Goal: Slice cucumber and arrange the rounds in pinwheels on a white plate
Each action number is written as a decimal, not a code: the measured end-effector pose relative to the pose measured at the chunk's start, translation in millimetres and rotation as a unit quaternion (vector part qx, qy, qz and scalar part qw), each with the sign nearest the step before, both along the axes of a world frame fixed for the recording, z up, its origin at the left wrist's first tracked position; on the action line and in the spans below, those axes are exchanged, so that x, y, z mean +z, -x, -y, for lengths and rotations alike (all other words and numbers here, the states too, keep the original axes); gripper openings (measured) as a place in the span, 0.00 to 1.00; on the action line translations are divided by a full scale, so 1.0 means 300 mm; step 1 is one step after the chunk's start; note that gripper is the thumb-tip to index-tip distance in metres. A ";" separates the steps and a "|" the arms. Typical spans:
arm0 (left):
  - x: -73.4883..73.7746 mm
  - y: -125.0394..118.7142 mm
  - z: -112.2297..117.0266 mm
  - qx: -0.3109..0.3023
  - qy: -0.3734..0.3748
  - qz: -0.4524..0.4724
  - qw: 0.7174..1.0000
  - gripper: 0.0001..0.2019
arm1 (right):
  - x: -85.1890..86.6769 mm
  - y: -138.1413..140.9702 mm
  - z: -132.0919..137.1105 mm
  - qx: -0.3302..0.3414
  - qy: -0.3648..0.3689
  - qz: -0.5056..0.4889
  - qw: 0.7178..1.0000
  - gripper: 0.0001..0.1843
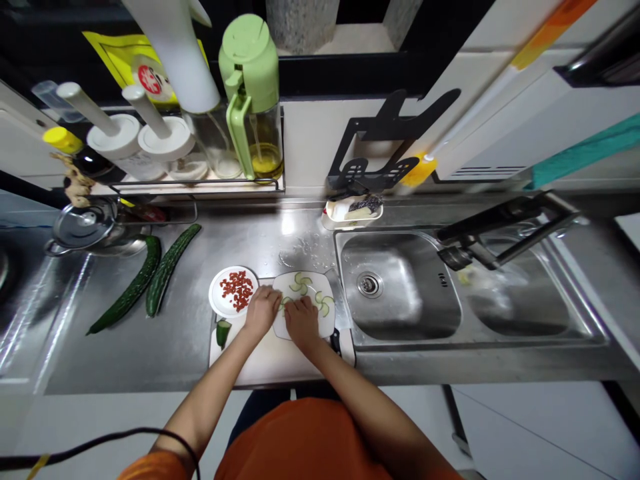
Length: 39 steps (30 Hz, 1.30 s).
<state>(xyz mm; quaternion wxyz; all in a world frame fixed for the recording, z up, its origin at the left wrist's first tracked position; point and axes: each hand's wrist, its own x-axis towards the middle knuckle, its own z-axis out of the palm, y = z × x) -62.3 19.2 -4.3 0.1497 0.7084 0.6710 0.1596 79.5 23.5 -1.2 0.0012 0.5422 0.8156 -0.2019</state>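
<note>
The left hand [264,310] and right hand [303,321] sit side by side, fingers curled down over a white, rounded-square plate [327,328] bearing thin, curved, pale-green slices [325,309]. A dragging finger could scatter these slices; a leftward swing could bump the round white plate [215,303] of small red pieces [237,288]. Fingertips are hidden, so whether either hand grips a slice I cannot tell.

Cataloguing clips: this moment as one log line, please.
left hand: at plate's left edge | right hand: over plate | cucumber slices: on plate | red pieces: in round dish
</note>
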 end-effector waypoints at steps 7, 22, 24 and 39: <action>0.047 0.088 0.066 0.081 -0.011 0.052 0.995 0.11 | 0.030 -0.036 0.014 0.001 0.001 -0.032 0.999 0.10; 0.056 0.318 0.192 0.245 0.112 -0.078 0.960 0.15 | 0.036 -0.070 0.058 0.015 0.016 -0.050 0.999 0.11; 0.054 0.318 0.186 0.229 0.119 -0.089 0.962 0.15 | 0.035 -0.072 0.062 0.016 0.017 -0.046 0.999 0.11; 0.066 0.306 0.157 0.196 0.122 -0.132 0.964 0.14 | 0.030 -0.087 0.077 0.013 0.011 -0.059 0.998 0.10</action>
